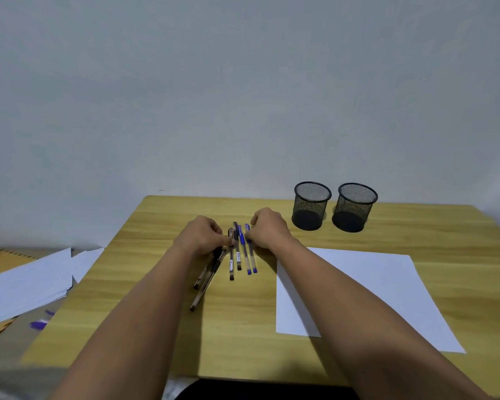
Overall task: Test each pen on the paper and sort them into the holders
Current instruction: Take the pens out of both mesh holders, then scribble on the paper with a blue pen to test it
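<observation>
Both hands sit at the far end of a small row of pens [238, 252], one on each side. The left hand [201, 235] has its fingers curled down onto the dark pens, apparently pinching one near its cap, and the right hand [267, 229] curls its fingertips against the blue pen on the outer edge. They seem to be squaring up the bunch or picking out the first one to try, though I cannot tell which pen is actually gripped. The pens lie flat on the tabletop [156, 313], mostly side by side with tips towards the person, while two dark ones on the left splay out at an angle. A blank white sheet of paper [373, 290] lies just to the right, handy for scribbling, partly under the right forearm. Two black mesh holders [311, 206] [354, 207] stand upright beyond it, close together and empty as far as I can see. More loose sheets [26, 284] lie off to the left.
</observation>
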A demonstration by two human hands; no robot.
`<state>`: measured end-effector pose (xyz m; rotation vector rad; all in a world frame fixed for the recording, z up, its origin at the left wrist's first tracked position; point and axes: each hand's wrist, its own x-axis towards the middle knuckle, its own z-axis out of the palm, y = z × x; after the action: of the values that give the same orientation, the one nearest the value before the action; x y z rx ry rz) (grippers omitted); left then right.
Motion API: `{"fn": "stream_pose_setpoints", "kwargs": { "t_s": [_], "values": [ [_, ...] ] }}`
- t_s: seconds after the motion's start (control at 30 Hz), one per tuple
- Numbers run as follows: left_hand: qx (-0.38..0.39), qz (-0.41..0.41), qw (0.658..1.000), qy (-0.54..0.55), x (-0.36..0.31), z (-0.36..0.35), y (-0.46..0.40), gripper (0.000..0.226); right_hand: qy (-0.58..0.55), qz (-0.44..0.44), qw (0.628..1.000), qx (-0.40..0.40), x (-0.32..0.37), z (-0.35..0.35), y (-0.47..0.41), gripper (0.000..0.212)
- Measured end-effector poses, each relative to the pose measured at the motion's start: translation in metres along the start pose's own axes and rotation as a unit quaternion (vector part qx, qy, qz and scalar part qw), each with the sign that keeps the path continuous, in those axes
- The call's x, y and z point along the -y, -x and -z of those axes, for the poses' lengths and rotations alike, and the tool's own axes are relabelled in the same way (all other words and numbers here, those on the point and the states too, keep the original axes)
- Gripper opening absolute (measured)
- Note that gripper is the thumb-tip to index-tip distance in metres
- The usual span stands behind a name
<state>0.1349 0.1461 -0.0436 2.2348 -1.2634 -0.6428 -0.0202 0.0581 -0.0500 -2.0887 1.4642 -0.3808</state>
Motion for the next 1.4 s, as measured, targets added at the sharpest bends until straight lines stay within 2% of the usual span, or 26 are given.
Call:
{"fn": "stream_pose_setpoints", "kwargs": {
  "t_s": [0.1,0.23,0.37,0.43,0.53,0.63,0.73,0.93,1.07,1.23,1.3,1.4],
  "values": [
    [-0.016,-0.012,0.999,-0.039,0.004,0.000,0.000,0.034,0.017,-0.010,1.000,-0.010,0.004,-0.003,-0.001,0.016],
    [-0.045,-0.010,0.997,-0.058,0.009,-0.002,0.001,0.025,0.011,-0.025,1.000,-0.015,0.010,-0.006,-0.003,0.024],
    [-0.069,-0.011,0.995,-0.071,0.010,0.001,0.008,0.035,-0.012,-0.024,1.000,-0.010,0.014,0.000,0.001,0.035],
    [-0.081,-0.026,0.994,-0.070,0.003,0.006,0.012,0.041,-0.032,-0.020,0.999,-0.018,0.015,0.009,0.006,0.031],
    [-0.100,-0.079,0.990,-0.053,-0.015,0.017,0.021,0.038,-0.106,-0.006,0.994,-0.029,0.014,0.032,0.014,0.020],
    [-0.102,-0.149,0.983,-0.025,-0.041,0.024,0.035,0.039,-0.237,0.010,0.971,0.024,0.008,0.064,0.030,0.007],
    [-0.085,-0.219,0.971,-0.035,-0.067,0.024,0.053,0.047,-0.278,0.038,0.956,0.083,0.000,0.102,0.054,0.030],
    [-0.076,-0.297,0.947,-0.094,-0.100,0.010,0.081,0.018,-0.304,0.032,0.944,0.125,-0.023,0.152,0.096,0.029],
    [-0.073,-0.303,0.943,-0.117,-0.113,0.006,0.093,0.019,-0.350,0.013,0.931,0.107,-0.054,0.178,0.115,0.023],
    [-0.036,-0.307,0.951,-0.031,-0.135,-0.002,0.102,0.020,-0.524,-0.005,0.848,0.076,-0.078,0.179,0.121,0.014],
    [-0.015,-0.319,0.947,-0.030,-0.150,-0.010,0.109,0.025,-0.526,-0.005,0.849,0.061,-0.075,0.170,0.122,0.016],
    [0.023,-0.308,0.951,-0.024,-0.164,-0.019,0.113,0.036,-0.493,-0.018,0.870,-0.014,-0.067,0.154,0.125,0.027]
  ]
}}
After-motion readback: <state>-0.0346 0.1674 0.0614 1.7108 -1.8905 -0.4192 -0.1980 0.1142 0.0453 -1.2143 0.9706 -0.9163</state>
